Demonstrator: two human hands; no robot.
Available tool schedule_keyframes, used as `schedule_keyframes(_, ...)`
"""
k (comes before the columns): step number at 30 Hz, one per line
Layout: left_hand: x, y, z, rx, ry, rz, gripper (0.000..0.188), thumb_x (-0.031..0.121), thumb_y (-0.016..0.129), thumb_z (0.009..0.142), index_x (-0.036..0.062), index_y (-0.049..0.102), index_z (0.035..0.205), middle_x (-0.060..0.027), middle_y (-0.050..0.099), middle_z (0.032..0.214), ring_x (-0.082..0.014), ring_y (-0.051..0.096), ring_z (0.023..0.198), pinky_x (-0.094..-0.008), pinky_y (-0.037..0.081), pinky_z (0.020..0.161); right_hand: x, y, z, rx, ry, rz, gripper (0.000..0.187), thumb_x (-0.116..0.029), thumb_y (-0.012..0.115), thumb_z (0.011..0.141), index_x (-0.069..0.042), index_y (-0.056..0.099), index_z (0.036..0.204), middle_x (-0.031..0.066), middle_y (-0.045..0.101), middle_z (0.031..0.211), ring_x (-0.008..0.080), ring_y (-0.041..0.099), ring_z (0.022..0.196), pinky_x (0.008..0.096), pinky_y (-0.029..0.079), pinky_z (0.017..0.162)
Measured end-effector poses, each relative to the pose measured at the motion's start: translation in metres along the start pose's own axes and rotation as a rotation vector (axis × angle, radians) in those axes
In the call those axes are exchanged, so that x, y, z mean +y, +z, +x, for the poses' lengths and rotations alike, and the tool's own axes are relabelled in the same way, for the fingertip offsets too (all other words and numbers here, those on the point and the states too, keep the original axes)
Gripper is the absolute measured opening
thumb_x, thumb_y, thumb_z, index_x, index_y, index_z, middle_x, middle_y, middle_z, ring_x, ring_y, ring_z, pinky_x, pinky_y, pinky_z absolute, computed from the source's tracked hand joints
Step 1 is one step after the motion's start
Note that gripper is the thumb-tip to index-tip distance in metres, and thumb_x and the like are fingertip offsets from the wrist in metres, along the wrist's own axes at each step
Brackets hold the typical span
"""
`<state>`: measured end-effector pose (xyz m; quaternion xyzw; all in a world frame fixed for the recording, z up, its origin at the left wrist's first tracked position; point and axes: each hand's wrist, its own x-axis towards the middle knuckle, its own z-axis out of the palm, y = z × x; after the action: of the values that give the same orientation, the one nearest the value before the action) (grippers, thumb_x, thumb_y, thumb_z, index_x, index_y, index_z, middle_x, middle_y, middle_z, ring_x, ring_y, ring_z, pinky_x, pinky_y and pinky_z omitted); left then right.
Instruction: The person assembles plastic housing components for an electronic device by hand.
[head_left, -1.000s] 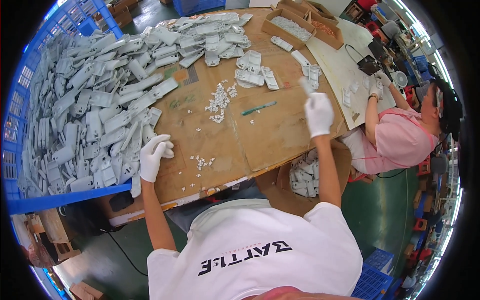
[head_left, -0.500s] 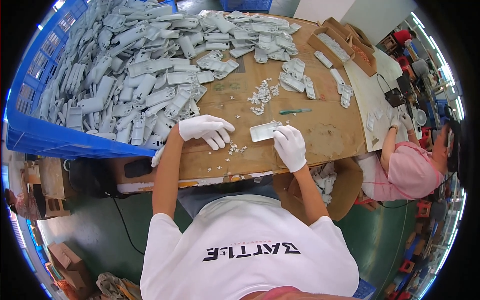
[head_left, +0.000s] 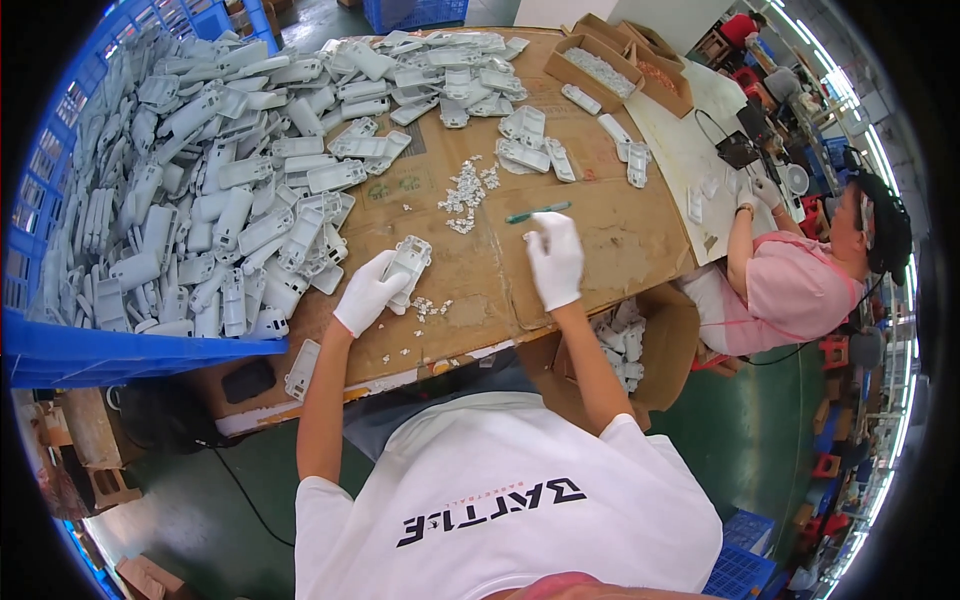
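Observation:
My left hand (head_left: 366, 295), in a white glove, holds a flat grey plastic housing (head_left: 408, 262) just above the cardboard-covered table (head_left: 620, 240). My right hand (head_left: 556, 260), also gloved, hovers over the cardboard right of it, fingers curled near a small white piece; I cannot tell whether it grips anything. A green pen-like tool (head_left: 537, 212) lies just beyond that hand. A heap of small white clips (head_left: 468, 190) sits further back, and a few loose clips (head_left: 430, 308) lie by my left hand.
A large pile of grey housings (head_left: 200, 190) fills the left of the table, bounded by a blue crate wall (head_left: 120, 350). Cardboard boxes (head_left: 610, 65) stand at the back right. A box of parts (head_left: 625, 345) sits under the table edge. A person in pink (head_left: 800, 290) works at right.
My left hand has taken up a grey housing and holds it. My right hand has moved away from it, back toward the green tool.

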<state>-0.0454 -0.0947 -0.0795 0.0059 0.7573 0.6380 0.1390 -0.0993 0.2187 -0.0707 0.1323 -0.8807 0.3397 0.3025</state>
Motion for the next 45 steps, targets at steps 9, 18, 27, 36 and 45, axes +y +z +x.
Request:
schedule_keyframes(9, 0.056, 0.039, -0.039, 0.401, 0.003, -0.152, 0.074, -0.013, 0.041, 0.082, 0.0147, 0.041, 0.150, -0.0140, 0.067, 0.114, -0.0176, 0.070, 0.084, -0.0284, 0.057, 0.068, 0.021, -0.012, 0.011, -0.190, -0.143, -0.050, 0.019, -0.004, 0.068, 0.085, -0.012, 0.067, 0.103, 0.0058, 0.065, 0.096, 0.0267, 0.066, 0.084, 0.0389, 0.054, 0.074)
schedule_keyframes(18, 0.035, 0.061, -0.059, 0.494, 0.002, 0.087, 0.059, -0.007, 0.052, 0.087, 0.0116, 0.049, 0.143, -0.0163, 0.069, 0.117, -0.0258, 0.071, 0.102, -0.0366, 0.056, 0.089, 0.031, -0.010, 0.029, -0.489, -0.367, -0.278, 0.011, -0.009, 0.067, 0.085, -0.015, 0.067, 0.094, 0.0033, 0.065, 0.094, 0.0255, 0.067, 0.085, 0.0379, 0.056, 0.067)
schedule_keyframes(27, 0.040, 0.092, -0.049, 0.335, -0.018, -0.240, 0.068, -0.013, 0.050, 0.085, 0.0095, 0.041, 0.149, -0.0131, 0.064, 0.118, -0.0187, 0.070, 0.087, -0.0323, 0.061, 0.075, 0.030, -0.014, 0.041, -0.628, -0.048, -0.036, 0.005, -0.013, 0.065, 0.090, -0.009, 0.061, 0.091, 0.0136, 0.060, 0.091, 0.0361, 0.064, 0.086, 0.0437, 0.053, 0.075)
schedule_keyframes(36, 0.029, 0.096, -0.067, 0.422, -0.099, -0.294, 0.066, -0.010, 0.052, 0.085, 0.0082, 0.043, 0.147, -0.0138, 0.066, 0.114, -0.0182, 0.070, 0.086, -0.0327, 0.061, 0.073, -0.016, 0.018, 0.036, -0.265, -0.328, -0.303, 0.010, -0.012, 0.065, 0.086, -0.013, 0.060, 0.094, 0.0067, 0.060, 0.091, 0.0267, 0.064, 0.081, 0.0390, 0.056, 0.069)
schedule_keyframes(45, 0.026, 0.094, -0.081, 0.463, -0.141, -0.094, 0.065, 0.005, 0.068, 0.083, 0.0086, 0.047, 0.144, -0.0174, 0.068, 0.120, -0.0262, 0.072, 0.099, -0.0370, 0.056, 0.089, -0.022, 0.055, 0.020, -0.338, -0.391, -0.160, 0.010, -0.008, 0.066, 0.082, -0.015, 0.068, 0.089, 0.0023, 0.063, 0.092, 0.0221, 0.064, 0.085, 0.0366, 0.054, 0.072)
